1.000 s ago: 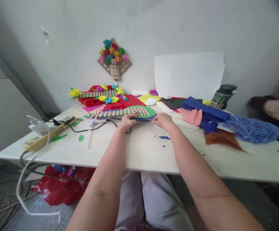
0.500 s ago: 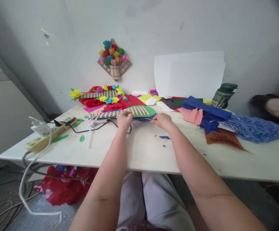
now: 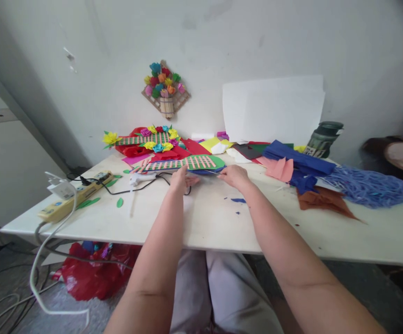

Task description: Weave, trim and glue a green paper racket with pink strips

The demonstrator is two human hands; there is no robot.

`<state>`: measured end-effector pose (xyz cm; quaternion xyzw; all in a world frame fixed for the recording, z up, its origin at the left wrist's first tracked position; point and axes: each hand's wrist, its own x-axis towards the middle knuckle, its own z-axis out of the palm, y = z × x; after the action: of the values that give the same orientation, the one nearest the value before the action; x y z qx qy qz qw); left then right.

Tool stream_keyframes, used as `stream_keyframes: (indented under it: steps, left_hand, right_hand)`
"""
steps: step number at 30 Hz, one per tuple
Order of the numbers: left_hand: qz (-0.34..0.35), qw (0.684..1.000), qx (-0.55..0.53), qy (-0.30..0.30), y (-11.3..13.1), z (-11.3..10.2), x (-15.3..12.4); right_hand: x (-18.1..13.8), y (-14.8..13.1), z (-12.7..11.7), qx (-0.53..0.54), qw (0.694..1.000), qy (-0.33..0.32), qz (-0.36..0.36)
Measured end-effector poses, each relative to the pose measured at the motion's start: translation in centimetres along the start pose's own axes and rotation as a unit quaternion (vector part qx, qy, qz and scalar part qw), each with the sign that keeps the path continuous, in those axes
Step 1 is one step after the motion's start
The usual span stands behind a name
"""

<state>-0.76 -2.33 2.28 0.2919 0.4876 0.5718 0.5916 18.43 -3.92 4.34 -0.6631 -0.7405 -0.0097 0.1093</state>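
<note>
Near the table's middle lies a guitar-shaped craft piece (image 3: pixel 203 162), green with a pink lattice over it and dark blue along its near edge. My left hand (image 3: pixel 182 180) is at its front edge, thumb raised and fingers stretched out flat to the right, slightly blurred. Closed in a pinch, my right hand (image 3: pixel 235 175) holds a thin metallic tool (image 3: pixel 216 172) that points left along the blue edge. Its exact kind is too small to make out. A white glue gun (image 3: pixel 143 179) with a black cord rests left of my left hand.
A power strip (image 3: pixel 76 197) with plugs and cables occupies the left side. Behind stands a flower-decorated craft (image 3: pixel 152 139). Coloured paper (image 3: pixel 298 157), blue yarn (image 3: pixel 368 185) and a dark green bottle (image 3: pixel 323 139) are at the right. Blue scraps (image 3: pixel 238 200) lie nearer me.
My left hand has gone from a pinch on the lattice to stretched fingers slightly lower, at the near edge. My right hand stays almost in place with the tool.
</note>
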Motion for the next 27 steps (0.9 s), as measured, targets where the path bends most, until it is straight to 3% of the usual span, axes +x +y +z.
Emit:
stream_keyframes:
  steps: [4, 8, 12, 18, 27]
  left_hand:
    - [0.002, 1.0, -0.008, -0.025, -0.2, 0.4, 0.4]
    - [-0.04, 0.999, 0.01, -0.014, -0.3, 0.7, 1.0]
    - [-0.069, 0.997, 0.009, -0.045, -0.4, 0.7, 1.7]
    - [-0.064, 0.997, 0.018, -0.048, -0.7, 0.6, 1.9]
    - [-0.045, 0.997, -0.015, -0.056, -0.6, 0.4, 1.6]
  right_hand:
    - [0.1, 0.0, 0.1, -0.005, 1.0, -0.006, 0.0]
    - [0.0, -0.1, 0.0, -0.008, 1.0, -0.003, 0.002]
    - [-0.2, -0.3, -0.1, -0.014, 1.0, 0.006, 0.002]
    - [-0.3, -0.1, -0.6, -0.023, 1.0, 0.008, 0.009]
    - [-0.4, 3.3, -2.3, 0.022, 0.999, -0.025, 0.013]
